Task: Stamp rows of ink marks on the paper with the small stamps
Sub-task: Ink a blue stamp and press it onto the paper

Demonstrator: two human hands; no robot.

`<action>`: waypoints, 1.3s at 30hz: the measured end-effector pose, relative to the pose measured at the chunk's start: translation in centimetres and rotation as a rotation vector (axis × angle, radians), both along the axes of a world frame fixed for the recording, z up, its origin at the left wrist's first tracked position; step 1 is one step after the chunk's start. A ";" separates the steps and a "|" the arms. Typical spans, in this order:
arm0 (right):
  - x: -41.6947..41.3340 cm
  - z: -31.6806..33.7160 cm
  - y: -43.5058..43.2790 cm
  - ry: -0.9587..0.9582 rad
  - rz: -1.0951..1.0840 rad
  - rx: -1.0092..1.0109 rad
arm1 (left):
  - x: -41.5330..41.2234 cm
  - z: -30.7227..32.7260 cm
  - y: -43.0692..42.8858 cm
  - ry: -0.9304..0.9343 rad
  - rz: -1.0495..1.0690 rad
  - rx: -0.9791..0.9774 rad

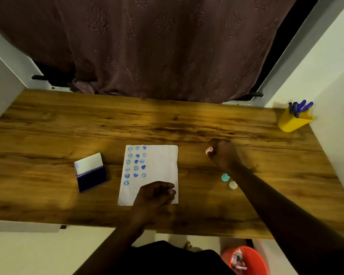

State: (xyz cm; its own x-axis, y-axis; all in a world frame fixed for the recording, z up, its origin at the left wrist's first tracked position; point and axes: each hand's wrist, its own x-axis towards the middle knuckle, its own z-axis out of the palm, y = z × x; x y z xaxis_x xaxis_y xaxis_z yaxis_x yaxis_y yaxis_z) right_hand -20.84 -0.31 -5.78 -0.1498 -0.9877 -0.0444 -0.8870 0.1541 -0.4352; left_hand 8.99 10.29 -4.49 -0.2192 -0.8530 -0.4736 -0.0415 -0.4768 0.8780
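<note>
A white paper (161, 161) lies in the middle of the wooden table (48, 128), with three columns of blue ink marks, smiley faces and hearts, on its left half. My left hand (155, 193) rests as a loose fist on the paper's lower right corner. To the right of the paper, my right hand (223, 153) is closed on a small pink stamp (209, 150), just above the table. A teal stamp (225, 177) and a pale cream stamp (233, 185) stand on the table beside my right forearm. An open ink pad (90, 172) with a dark blue pad lies left of the paper.
A yellow cup (292, 121) holding several blue pens stands at the table's far right corner. A brown curtain (167, 46) hangs behind the table. White walls close in on both sides. An orange bucket (248, 261) sits on the floor below the near right edge.
</note>
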 end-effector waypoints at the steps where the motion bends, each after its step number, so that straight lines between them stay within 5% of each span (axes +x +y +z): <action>1: -0.1 0.3 0.2 -0.013 -0.018 0.000 | 0.0 -0.1 -0.1 0.001 -0.006 0.003; 10: -3.0 3.2 5.6 0.060 0.023 0.174 | -0.7 -0.4 -0.6 -0.005 -0.044 0.027; 16: -2.8 3.6 8.3 0.392 0.119 0.225 | -1.3 -0.4 -1.0 -0.033 -0.093 0.006; 21: -2.3 3.8 8.6 0.444 0.114 0.166 | -1.4 -0.3 -1.2 -0.010 -0.110 -0.017; 29: 3.6 6.2 8.3 -0.220 0.053 0.080 | -0.7 0.6 -1.4 0.002 -0.059 -0.102; 39: 13.2 7.3 8.6 -0.864 0.017 0.272 | 2.4 2.3 -1.7 0.077 0.079 -0.169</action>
State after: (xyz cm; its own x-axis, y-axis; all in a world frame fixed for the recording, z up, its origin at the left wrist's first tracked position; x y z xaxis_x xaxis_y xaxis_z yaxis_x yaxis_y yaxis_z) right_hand -7.59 8.27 1.48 0.0589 -0.9285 -0.3667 -0.2711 0.3387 -0.9010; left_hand 11.39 8.60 -2.21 -0.1784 -0.9351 -0.3063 0.0610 -0.3212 0.9451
